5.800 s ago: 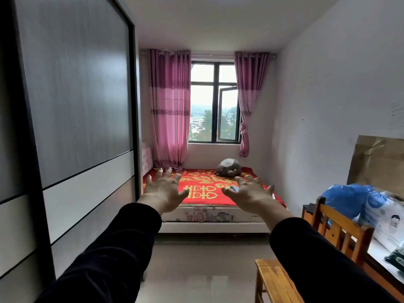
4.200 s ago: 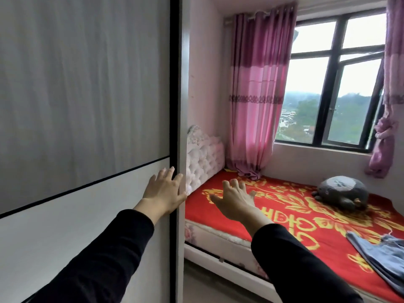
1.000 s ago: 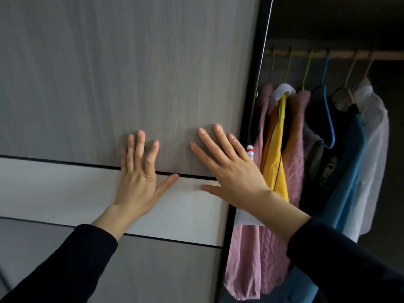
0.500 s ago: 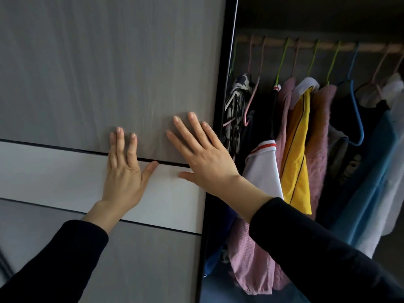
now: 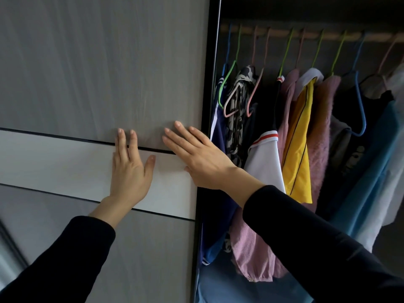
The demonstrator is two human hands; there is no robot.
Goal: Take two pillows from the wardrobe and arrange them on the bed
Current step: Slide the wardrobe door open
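The grey sliding wardrobe door (image 5: 91, 68) fills the left half of the view, with a white band across its middle. My left hand (image 5: 129, 169) lies flat on that band, fingers spread. My right hand (image 5: 196, 158) presses flat on the door near its dark right edge, fingers apart. Both hands hold nothing. To the right the wardrobe interior (image 5: 306, 16) stands open and dark. No pillow shows in view, and the bed is out of sight.
Several garments hang from a wooden rail (image 5: 306, 36) on coloured hangers: a yellow top (image 5: 299, 136), a pink fuzzy sweater (image 5: 323, 136), a white shirt (image 5: 264, 162), a blue garment (image 5: 371, 171). Something blue (image 5: 240, 287) lies low in the wardrobe under the clothes.
The door has slid further left with both palms on it, uncovering more hanging clothes and hangers. Before that I turned from the bed to the wardrobe.
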